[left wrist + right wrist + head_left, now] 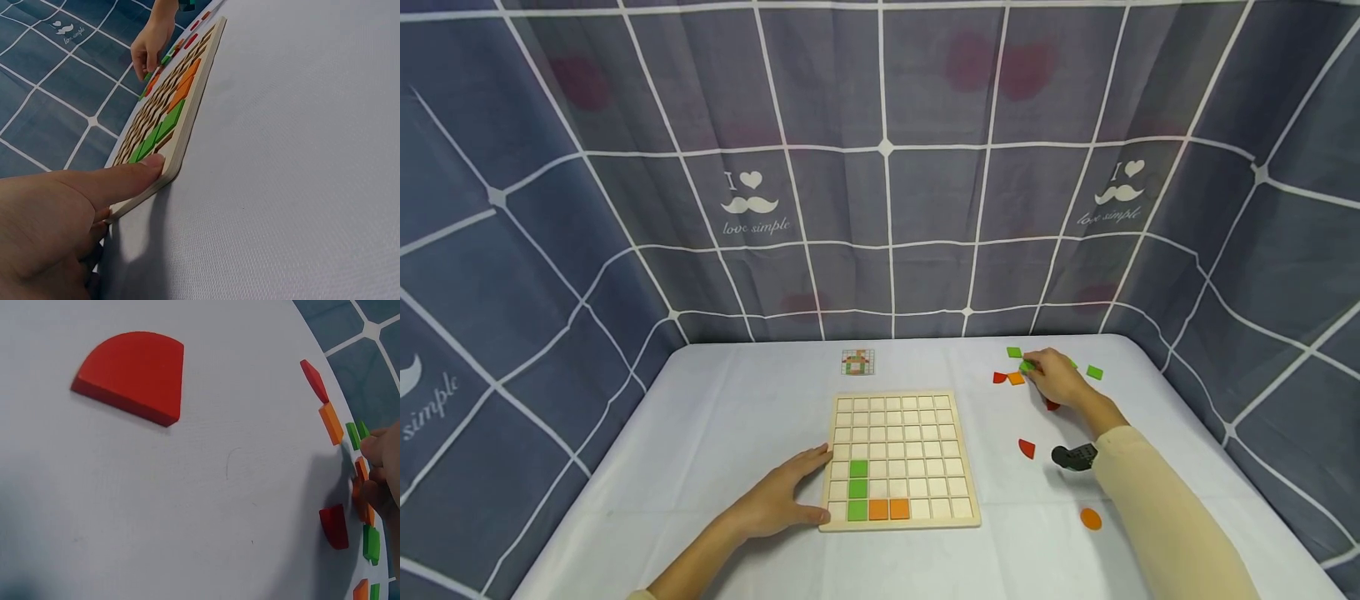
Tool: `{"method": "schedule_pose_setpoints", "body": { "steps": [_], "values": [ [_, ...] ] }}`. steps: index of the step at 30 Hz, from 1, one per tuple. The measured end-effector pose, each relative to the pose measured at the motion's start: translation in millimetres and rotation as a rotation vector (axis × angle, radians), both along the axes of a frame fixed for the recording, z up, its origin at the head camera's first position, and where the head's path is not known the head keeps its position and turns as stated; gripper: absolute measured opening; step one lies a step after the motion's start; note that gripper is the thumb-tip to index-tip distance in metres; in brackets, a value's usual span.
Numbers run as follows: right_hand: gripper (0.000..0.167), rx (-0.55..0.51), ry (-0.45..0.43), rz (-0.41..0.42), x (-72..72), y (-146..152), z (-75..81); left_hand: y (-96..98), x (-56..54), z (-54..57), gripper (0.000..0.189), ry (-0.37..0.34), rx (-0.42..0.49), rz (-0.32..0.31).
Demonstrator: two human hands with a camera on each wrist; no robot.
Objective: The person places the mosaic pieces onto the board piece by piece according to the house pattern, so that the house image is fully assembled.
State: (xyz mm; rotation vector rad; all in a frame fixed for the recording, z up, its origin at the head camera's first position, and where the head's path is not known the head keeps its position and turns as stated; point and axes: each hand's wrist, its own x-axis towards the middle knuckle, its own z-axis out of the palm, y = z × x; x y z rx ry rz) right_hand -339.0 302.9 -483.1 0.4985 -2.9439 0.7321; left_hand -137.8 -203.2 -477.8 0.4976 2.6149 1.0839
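Note:
A wooden grid board lies on the white table. Three green square tiles form a column near its left side, and two orange square tiles sit in its front row. At the board's left edge rests my left hand, fingers spread, the thumb extended onto the front left corner. My right hand reaches down among loose pieces at the back right. Its thumb and fingertips pinch a green square tile, partly hidden by the fingers.
Behind the board lies a small pattern card. Loose red quarter-round pieces, green tiles and an orange disc are scattered at the right. A black strap-like device shows at the right wrist. A checked curtain encloses the table.

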Motion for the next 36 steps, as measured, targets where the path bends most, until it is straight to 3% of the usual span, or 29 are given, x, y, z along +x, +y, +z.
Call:
{"method": "schedule_pose_setpoints", "body": {
  "steps": [13,22,30,36],
  "values": [
    [0.031,-0.023,0.072,0.128,9.0,-12.8,8.8,0.0,0.3,0.4,0.092,0.001,0.010,-0.007],
    [0.032,-0.030,0.050,0.164,16.5,-18.9,14.1,-0.9,0.3,-1.4,0.092,0.006,0.013,-0.003],
    [0.030,-0.016,0.106,0.216,26.8,-22.5,19.7,-0.7,1.1,-0.2,0.093,0.006,0.011,-0.002],
    [0.031,-0.011,0.074,0.218,34.1,-27.6,21.9,-0.5,1.1,0.1,0.093,0.006,0.011,-0.005]
  ]
}}
